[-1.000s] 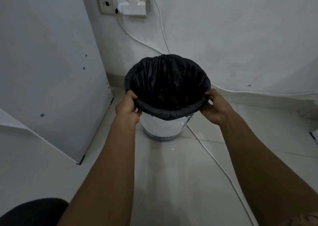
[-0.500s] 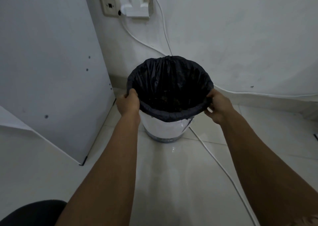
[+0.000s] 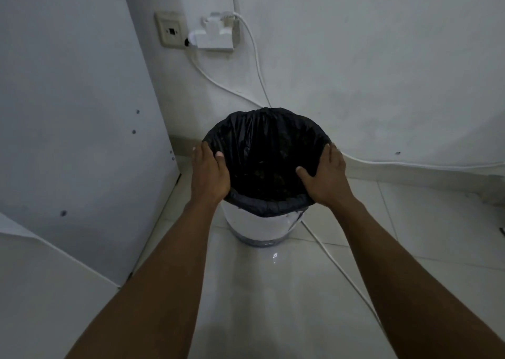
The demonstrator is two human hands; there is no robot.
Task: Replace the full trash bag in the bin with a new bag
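Observation:
A round white bin point(image 3: 259, 226) stands on the tiled floor by the wall, lined with a black trash bag point(image 3: 262, 151) whose edge is folded over the rim. Dark rubbish lies low inside the bag. My left hand point(image 3: 209, 174) rests on the rim's left side, thumb inside the bag and fingers down the outside. My right hand point(image 3: 326, 179) lies on the right side of the rim the same way, thumb inside. Both hands clasp the bag's folded edge over the rim.
A white cabinet panel point(image 3: 76, 140) stands close on the left. A wall socket with a white adapter point(image 3: 216, 35) sits above the bin; a white cable point(image 3: 336, 265) runs down the wall and across the floor to the right of the bin. Pale tiles lie in front.
Both hands slid from the near underside of the rim up onto its left and right sides, thumbs now inside the bag. The view has tilted upward a little.

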